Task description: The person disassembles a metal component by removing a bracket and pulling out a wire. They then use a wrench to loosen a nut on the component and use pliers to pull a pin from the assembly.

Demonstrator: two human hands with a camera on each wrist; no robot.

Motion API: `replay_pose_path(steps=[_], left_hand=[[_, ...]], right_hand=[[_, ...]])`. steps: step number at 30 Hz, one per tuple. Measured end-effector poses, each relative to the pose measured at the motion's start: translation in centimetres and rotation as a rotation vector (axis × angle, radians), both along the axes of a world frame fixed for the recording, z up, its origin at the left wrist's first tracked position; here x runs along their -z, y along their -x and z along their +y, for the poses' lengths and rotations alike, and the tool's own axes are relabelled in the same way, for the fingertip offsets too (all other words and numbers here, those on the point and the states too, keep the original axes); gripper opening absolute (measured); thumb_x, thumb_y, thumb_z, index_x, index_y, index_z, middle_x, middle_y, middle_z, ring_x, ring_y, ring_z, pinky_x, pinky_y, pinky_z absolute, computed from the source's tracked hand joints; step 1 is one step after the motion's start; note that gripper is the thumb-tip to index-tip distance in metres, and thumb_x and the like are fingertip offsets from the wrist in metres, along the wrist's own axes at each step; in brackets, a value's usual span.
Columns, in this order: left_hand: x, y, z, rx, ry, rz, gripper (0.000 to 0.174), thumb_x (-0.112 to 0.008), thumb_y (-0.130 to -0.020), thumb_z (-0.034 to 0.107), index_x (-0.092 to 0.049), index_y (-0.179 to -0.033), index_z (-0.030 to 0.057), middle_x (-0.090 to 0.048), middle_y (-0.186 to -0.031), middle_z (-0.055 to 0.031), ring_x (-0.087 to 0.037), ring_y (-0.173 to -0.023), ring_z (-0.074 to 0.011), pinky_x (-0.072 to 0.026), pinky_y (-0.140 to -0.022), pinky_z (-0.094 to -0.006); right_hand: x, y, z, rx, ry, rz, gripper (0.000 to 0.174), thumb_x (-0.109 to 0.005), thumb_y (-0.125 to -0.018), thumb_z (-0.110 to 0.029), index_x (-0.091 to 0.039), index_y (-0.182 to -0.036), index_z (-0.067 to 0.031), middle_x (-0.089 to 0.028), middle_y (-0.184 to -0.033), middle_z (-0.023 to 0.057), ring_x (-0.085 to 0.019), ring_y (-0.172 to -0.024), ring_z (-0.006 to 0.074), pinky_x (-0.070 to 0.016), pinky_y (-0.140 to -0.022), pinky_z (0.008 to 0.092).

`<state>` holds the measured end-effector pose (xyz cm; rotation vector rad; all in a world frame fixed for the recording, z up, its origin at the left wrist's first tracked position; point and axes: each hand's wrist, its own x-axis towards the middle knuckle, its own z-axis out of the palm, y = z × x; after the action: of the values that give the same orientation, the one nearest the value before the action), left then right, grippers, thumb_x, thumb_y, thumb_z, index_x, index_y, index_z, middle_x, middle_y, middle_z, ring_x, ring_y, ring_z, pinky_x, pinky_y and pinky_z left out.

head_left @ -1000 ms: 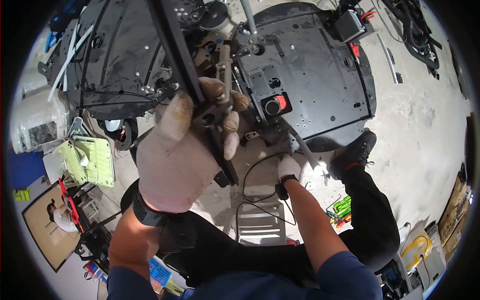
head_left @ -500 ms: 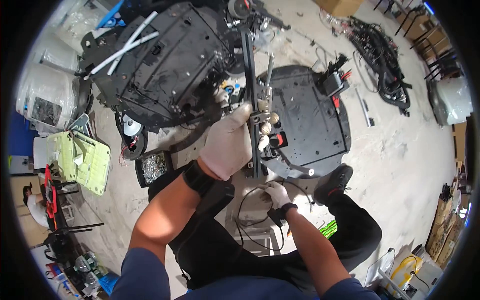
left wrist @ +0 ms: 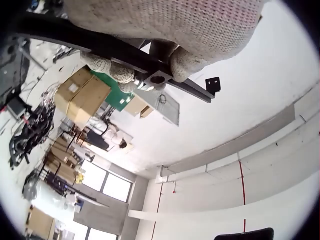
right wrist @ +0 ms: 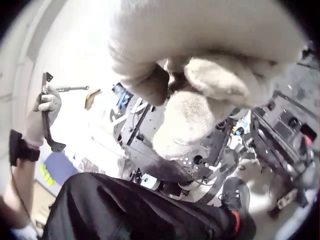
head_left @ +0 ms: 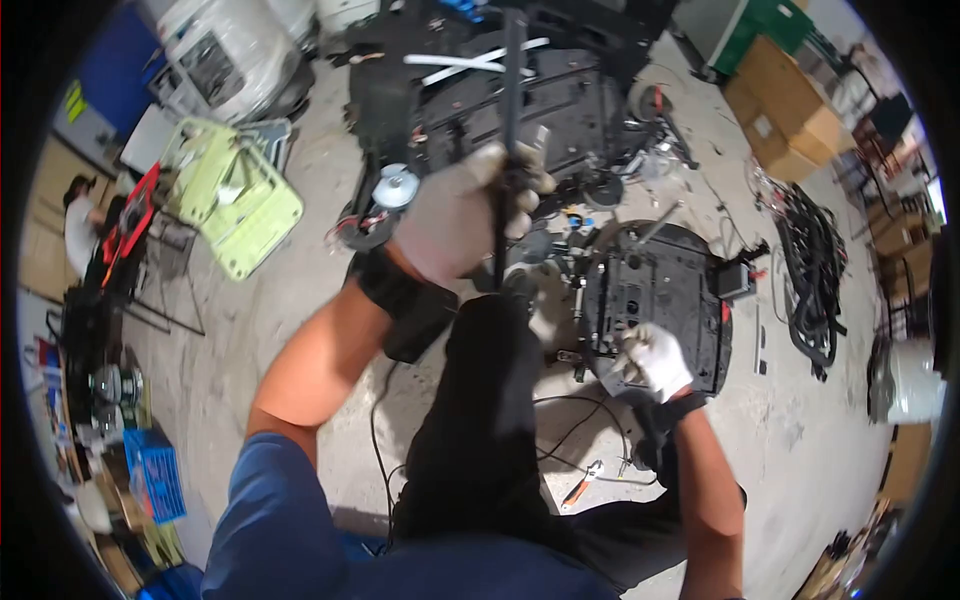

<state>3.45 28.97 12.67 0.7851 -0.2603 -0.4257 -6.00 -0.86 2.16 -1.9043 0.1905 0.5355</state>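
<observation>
My gloved left hand grips a long black metal bar, raised in front of me. In the left wrist view the fingers wrap round the bar near a bracket with a round hole. A thin metal rod sticks out sideways from the bar in the right wrist view. My gloved right hand is in the air, overlapping the near edge of a black panel in the head view. Its fingers are loosely curled, and nothing shows between them.
Orange-handled pliers and a black cable lie on the floor by my legs. A larger dark panel with crossed white strips lies ahead. Light green plastic parts sit left. Cardboard boxes stand far right, and another person is at left.
The head view has swung so that more of the room shows. My left hand still holds the bar, now higher. My right hand has come up from the cable near the floor, towards the right.
</observation>
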Motion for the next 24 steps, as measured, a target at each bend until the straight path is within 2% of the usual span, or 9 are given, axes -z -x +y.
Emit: replay_pose_path(steps=[3, 4, 5, 11, 12, 13, 19, 22, 24], left_hand=[[-0.5, 1.5, 8.1, -0.14, -0.019, -0.062, 0.039, -0.047, -0.09, 0.032, -0.048, -0.113, 0.0017, -0.052, -0.104, -0.015, -0.05, -0.08, -0.0182, -0.0429, -0.067, -0.0293], [-1.0, 2.8, 10.1, -0.307, -0.125, 0.016, 0.042, -0.048, -0.089, 0.033, -0.047, -0.115, -0.0001, -0.052, -0.105, -0.0151, -0.048, -0.083, -0.0185, -0.0418, -0.067, -0.0295], [-0.5, 3.4, 12.7, -0.265, -0.065, -0.03, 0.041, -0.047, -0.089, 0.03, -0.047, -0.115, -0.0012, -0.052, -0.107, -0.0142, -0.049, -0.083, -0.0187, -0.0407, -0.068, -0.0295], [4.1, 8.8, 21.3, -0.491, -0.061, 0.153, 0.038, -0.052, -0.086, 0.031, -0.049, -0.112, 0.0031, -0.051, -0.105, -0.0144, -0.048, -0.081, -0.0172, -0.0408, -0.065, -0.0305], [5.3, 9.4, 22.2, -0.481, -0.027, 0.142, 0.036, -0.052, -0.087, 0.03, -0.049, -0.11, 0.0029, -0.051, -0.103, -0.0138, -0.048, -0.08, -0.017, -0.0408, -0.064, -0.0301], [6.1, 9.9, 22.9, -0.471, 0.008, 0.132, 0.034, -0.053, -0.087, 0.029, -0.049, -0.107, 0.0028, -0.05, -0.1, -0.0132, -0.048, -0.08, -0.0167, -0.0408, -0.063, -0.0296], [9.0, 11.7, 24.7, -0.537, 0.018, 0.299, 0.033, -0.054, -0.086, 0.029, -0.05, -0.106, 0.0037, -0.048, -0.096, -0.0118, -0.046, -0.077, -0.0163, -0.04, -0.062, -0.0291], [9.9, 11.6, 24.7, -0.482, 0.026, 0.353, 0.034, -0.055, -0.085, 0.031, -0.05, -0.106, 0.0041, -0.048, -0.096, -0.0114, -0.045, -0.077, -0.0161, -0.0391, -0.062, -0.0291], [9.9, 11.1, 24.0, -0.439, 0.036, 0.392, 0.035, -0.056, -0.084, 0.032, -0.051, -0.106, 0.0041, -0.048, -0.095, -0.0111, -0.045, -0.077, -0.0159, -0.0385, -0.061, -0.029]], right_hand=[[-3.0, -4.0, 2.8, -0.271, 0.258, -0.01, 0.018, -0.05, -0.083, -0.013, -0.059, -0.085, 0.0027, -0.064, -0.064, 0.0106, -0.06, -0.05, 0.0132, -0.0485, -0.048, 0.0276], [-2.5, -5.4, 3.5, -0.387, 0.31, -0.067, 0.018, -0.05, -0.082, -0.012, -0.06, -0.085, 0.0021, -0.064, -0.064, 0.0103, -0.06, -0.05, 0.0134, -0.0485, -0.048, 0.0277], [-2.1, -6.9, 4.2, -0.503, 0.36, -0.125, 0.017, -0.05, -0.082, -0.012, -0.06, -0.085, 0.0015, -0.064, -0.064, 0.0099, -0.06, -0.05, 0.0136, -0.0485, -0.048, 0.0278], [-5.2, -13.3, 16.1, -0.798, 0.393, -0.068, 0.018, -0.054, -0.081, -0.016, -0.061, -0.086, -0.0005, -0.064, -0.067, 0.0096, -0.057, -0.047, 0.0133, -0.0473, -0.047, 0.0277], [-3.3, -14.9, 17.8, -1.015, 0.531, -0.394, 0.02, -0.054, -0.082, -0.02, -0.061, -0.085, -0.001, -0.063, -0.066, 0.0082, -0.057, -0.047, 0.0124, -0.0469, -0.047, 0.0284], [-5.4, -14.7, 20.9, -0.902, 0.428, -0.004, 0.023, -0.055, -0.083, -0.023, -0.061, -0.086, -0.0011, -0.064, -0.067, 0.0078, -0.056, -0.049, 0.0111, -0.0457, -0.046, 0.0282], [-3.3, -17.5, 27.9, -0.608, 0.039, -0.089, 0.023, -0.052, -0.086, -0.022, -0.06, -0.082, -0.0003, -0.064, -0.068, 0.0066, -0.054, -0.052, 0.0094, -0.042, -0.047, 0.0221], [-4.1, -16.7, 27.8, -0.56, 0.054, -0.093, 0.019, -0.056, -0.083, -0.02, -0.059, -0.083, -0.001, -0.064, -0.069, 0.0067, -0.058, -0.055, 0.0172, -0.0466, -0.052, 0.0276], [-5.4, -15.6, 27.9, -0.802, 0.29, -0.935, 0.028, -0.061, -0.078, -0.019, -0.056, -0.101, -0.0038, -0.065, -0.078, 0.0079, -0.061, -0.065, 0.0272, -0.0499, -0.061, 0.0347]])
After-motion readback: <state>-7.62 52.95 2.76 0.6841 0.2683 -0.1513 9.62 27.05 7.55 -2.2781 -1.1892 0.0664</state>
